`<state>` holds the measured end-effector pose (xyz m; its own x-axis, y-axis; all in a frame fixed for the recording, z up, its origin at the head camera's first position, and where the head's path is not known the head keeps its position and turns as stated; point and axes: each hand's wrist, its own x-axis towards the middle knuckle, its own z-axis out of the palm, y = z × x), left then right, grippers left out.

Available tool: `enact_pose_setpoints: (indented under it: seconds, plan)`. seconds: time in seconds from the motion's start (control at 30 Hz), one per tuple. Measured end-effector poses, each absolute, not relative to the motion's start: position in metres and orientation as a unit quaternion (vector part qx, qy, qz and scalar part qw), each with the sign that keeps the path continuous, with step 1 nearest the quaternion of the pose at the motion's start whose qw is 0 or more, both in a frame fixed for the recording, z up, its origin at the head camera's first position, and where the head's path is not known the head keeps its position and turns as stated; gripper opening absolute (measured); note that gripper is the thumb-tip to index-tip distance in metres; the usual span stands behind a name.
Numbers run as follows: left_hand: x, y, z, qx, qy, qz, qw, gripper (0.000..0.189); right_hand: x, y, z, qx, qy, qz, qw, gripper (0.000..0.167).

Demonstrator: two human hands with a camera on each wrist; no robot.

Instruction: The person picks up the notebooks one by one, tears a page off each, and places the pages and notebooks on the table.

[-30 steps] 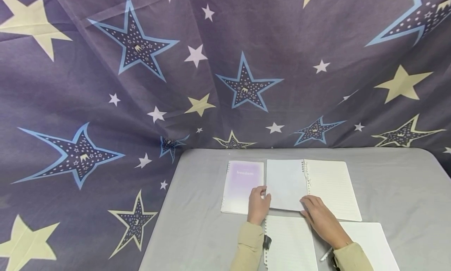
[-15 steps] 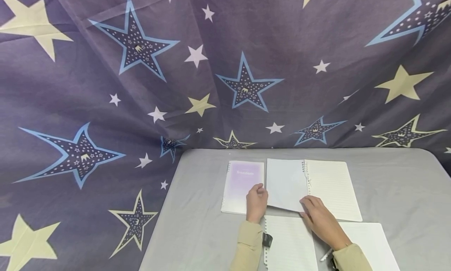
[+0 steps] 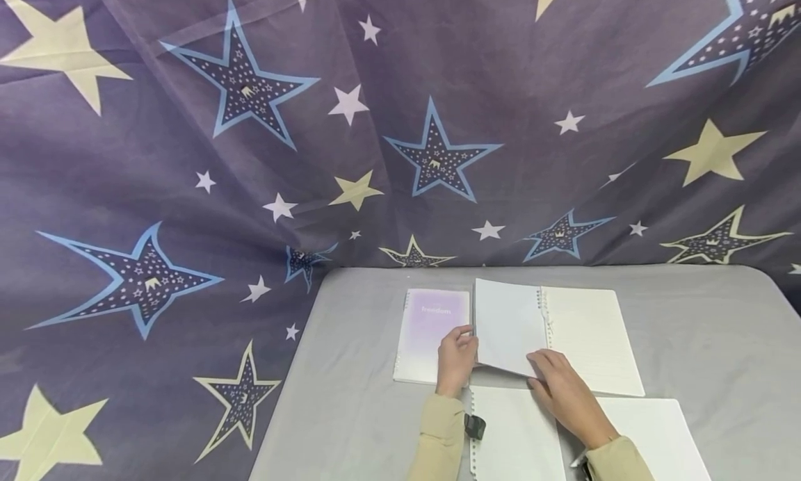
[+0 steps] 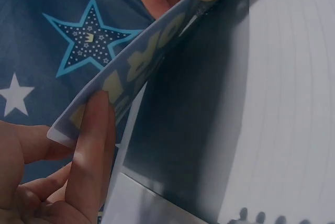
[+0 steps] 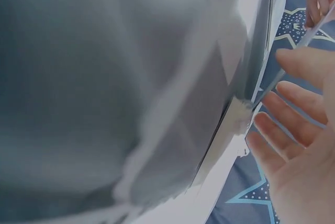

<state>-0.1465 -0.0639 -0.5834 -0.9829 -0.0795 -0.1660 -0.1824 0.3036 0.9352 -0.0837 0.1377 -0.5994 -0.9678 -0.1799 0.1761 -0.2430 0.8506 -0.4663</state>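
A spiral notebook (image 3: 591,335) lies open at the back of the table, lined page on the right. Its white cover side (image 3: 508,321) is tilted up along the left and front edges; yellow lettering shows on the cover (image 4: 138,75) in the left wrist view. My left hand (image 3: 457,361) pinches the left edge, with one finger on the near face and others behind. At the front edge, close to the spiral, my right hand (image 3: 568,394) pinches the cover between thumb and fingers. In the right wrist view, the right hand (image 5: 303,140) has its thumb and fingers on either side of that edge.
A purple notebook (image 3: 432,338) marked "freedom" lies left of the open one. In front are a lined notebook page (image 3: 516,432) with a punched edge and another white page (image 3: 657,432). A star-patterned cloth (image 3: 400,119) hangs behind the grey table (image 3: 350,370).
The white cover's left side has risen off the table. My left hand slipped slightly left, then came back to the edge; my right hand shifted a little left.
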Motion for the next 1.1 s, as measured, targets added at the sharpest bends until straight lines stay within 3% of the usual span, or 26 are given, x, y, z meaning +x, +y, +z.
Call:
enact_pose_setpoints:
  seconds: [0.87,1.1]
  plan:
    - [-0.137,-0.04,-0.552,-0.064,0.735,0.673,0.056,0.035,-0.077,0.133,-0.59,0.102,-0.952,0.279,0.071,0.044]
    - [-0.137,-0.034,-0.551,-0.05,0.731,0.678,0.055,0.035,-0.077,0.128,-0.586,0.118,-0.941,0.298,0.109,0.05]
